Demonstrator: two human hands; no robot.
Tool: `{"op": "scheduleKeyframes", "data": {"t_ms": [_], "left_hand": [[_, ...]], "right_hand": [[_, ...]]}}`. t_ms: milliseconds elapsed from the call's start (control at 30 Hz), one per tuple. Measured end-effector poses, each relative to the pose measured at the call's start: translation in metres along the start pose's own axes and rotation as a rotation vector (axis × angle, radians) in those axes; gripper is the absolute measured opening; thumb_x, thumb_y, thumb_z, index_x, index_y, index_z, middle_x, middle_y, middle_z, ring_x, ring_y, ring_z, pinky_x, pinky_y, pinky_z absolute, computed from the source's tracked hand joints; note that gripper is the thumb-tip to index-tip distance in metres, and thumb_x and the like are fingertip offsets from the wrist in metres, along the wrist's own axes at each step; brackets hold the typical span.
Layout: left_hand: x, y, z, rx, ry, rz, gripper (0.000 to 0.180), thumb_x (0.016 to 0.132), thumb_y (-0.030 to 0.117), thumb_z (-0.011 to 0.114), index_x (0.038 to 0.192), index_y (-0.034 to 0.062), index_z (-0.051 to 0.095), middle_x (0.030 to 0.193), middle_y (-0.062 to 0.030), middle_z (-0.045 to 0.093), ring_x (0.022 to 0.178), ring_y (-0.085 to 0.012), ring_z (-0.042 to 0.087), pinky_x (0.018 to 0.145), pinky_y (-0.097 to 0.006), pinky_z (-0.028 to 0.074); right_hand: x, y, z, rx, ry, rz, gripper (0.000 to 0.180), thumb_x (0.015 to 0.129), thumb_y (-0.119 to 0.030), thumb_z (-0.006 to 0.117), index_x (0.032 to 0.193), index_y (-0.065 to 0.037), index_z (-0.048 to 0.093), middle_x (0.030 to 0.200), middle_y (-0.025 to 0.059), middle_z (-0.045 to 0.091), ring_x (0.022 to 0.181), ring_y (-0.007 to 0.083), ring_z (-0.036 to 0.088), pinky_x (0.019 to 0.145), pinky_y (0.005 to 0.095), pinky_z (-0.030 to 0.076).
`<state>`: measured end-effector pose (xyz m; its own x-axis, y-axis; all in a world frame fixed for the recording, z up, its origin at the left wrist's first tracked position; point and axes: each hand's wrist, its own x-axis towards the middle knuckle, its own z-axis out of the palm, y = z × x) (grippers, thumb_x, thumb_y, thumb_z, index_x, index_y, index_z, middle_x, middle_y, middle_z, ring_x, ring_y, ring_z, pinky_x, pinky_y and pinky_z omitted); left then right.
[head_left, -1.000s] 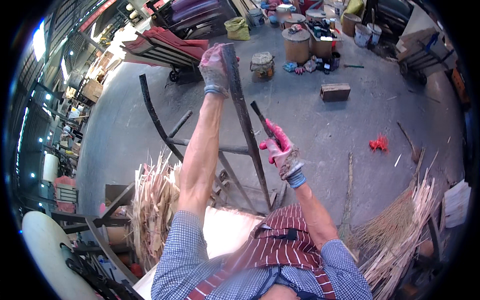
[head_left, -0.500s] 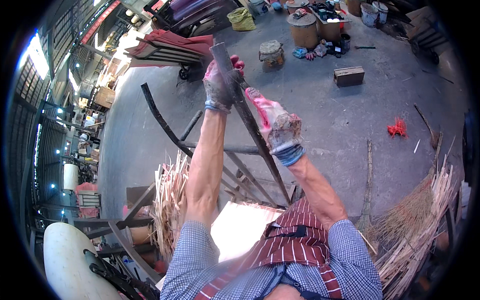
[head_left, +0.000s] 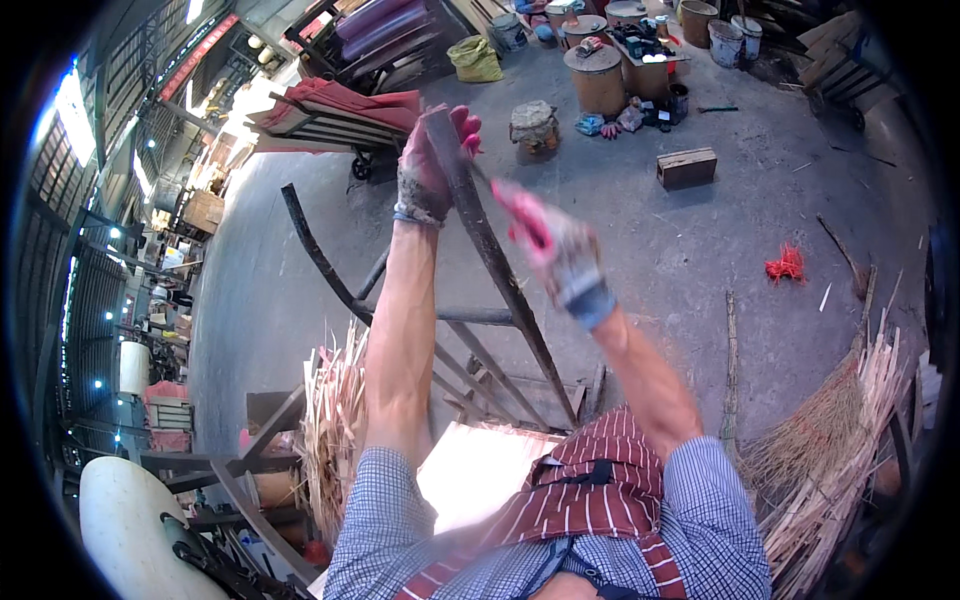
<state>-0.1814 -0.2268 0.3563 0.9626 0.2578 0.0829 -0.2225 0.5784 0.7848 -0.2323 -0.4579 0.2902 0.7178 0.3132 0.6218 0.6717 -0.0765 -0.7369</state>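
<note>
A dark frame of bars stands in front of me, with a curved bar [head_left: 318, 238] on the left and a crossbar [head_left: 480, 315]. Its long straight bar [head_left: 490, 240] slants up to my left hand [head_left: 425, 178], whose pink and grey glove wraps round the upper end. To the right of that bar is my right hand [head_left: 550, 240], in a similar dirty glove. It is closed and smeared by motion. A thin dark sliver shows between the two hands, and what the right hand grips cannot be made out.
Split wood strips [head_left: 335, 400] stand at my left, beside a pale board [head_left: 475, 465]. Twig brooms [head_left: 815, 410] and more strips lie at the right. Farther off are a wooden block [head_left: 686, 168], red twine [head_left: 786, 264], a stool [head_left: 535, 126], drums [head_left: 597, 82] and a loaded cart [head_left: 345, 115].
My right hand has swung slightly down and away from the left one. My left hand stays on the bar's upper end, a little lower in view. The whole view has shifted slightly.
</note>
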Motion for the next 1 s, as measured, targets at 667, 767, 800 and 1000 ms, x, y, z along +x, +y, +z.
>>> {"op": "scheduleKeyframes", "data": {"t_ms": [667, 767, 800, 1000], "left_hand": [[-0.074, -0.009, -0.005, 0.296, 0.287, 0.242, 0.044, 0.099, 0.036, 0.051, 0.125, 0.0003, 0.056, 0.125, -0.0228, 0.062, 0.110, -0.0398, 0.064, 0.086, -0.045, 0.059], [-0.083, -0.005, 0.003, 0.336, 0.330, 0.239, 0.042, 0.098, 0.032, 0.054, 0.126, -0.0003, 0.056, 0.125, -0.0236, 0.062, 0.110, -0.0409, 0.064, 0.091, -0.048, 0.056], [-0.086, -0.004, 0.006, 0.379, 0.352, 0.253, 0.043, 0.096, 0.031, 0.056, 0.126, 0.0007, 0.056, 0.127, -0.0228, 0.061, 0.113, -0.0407, 0.062, 0.093, -0.047, 0.055], [-0.109, 0.007, 0.026, 0.472, 0.626, 0.293, 0.031, 0.103, 0.028, 0.051, 0.121, 0.0033, 0.057, 0.128, -0.0178, 0.061, 0.115, -0.0362, 0.062, 0.093, -0.044, 0.057]], "right_hand": [[-0.078, 0.079, 0.023, 0.354, -0.070, -0.208, 0.026, 0.089, -0.008, 0.060, 0.114, -0.007, 0.067, 0.118, 0.0051, 0.069, 0.090, 0.0171, 0.070, 0.070, 0.0255, 0.056], [-0.021, 0.078, 0.037, 0.287, -0.177, -0.216, 0.031, 0.087, -0.012, 0.064, 0.118, -0.012, 0.066, 0.119, 0.0042, 0.068, 0.102, 0.0193, 0.067, 0.082, 0.0323, 0.053], [0.006, 0.078, 0.038, 0.379, -0.363, -0.131, 0.035, 0.086, -0.015, 0.066, 0.121, -0.014, 0.065, 0.119, 0.0039, 0.068, 0.106, 0.0211, 0.066, 0.088, 0.0371, 0.052], [-0.049, 0.098, 0.040, 0.678, -0.330, -0.145, 0.032, 0.079, -0.009, 0.075, 0.109, -0.015, 0.066, 0.098, 0.0074, 0.071, 0.082, 0.0248, 0.071, 0.065, 0.0346, 0.056]]}}
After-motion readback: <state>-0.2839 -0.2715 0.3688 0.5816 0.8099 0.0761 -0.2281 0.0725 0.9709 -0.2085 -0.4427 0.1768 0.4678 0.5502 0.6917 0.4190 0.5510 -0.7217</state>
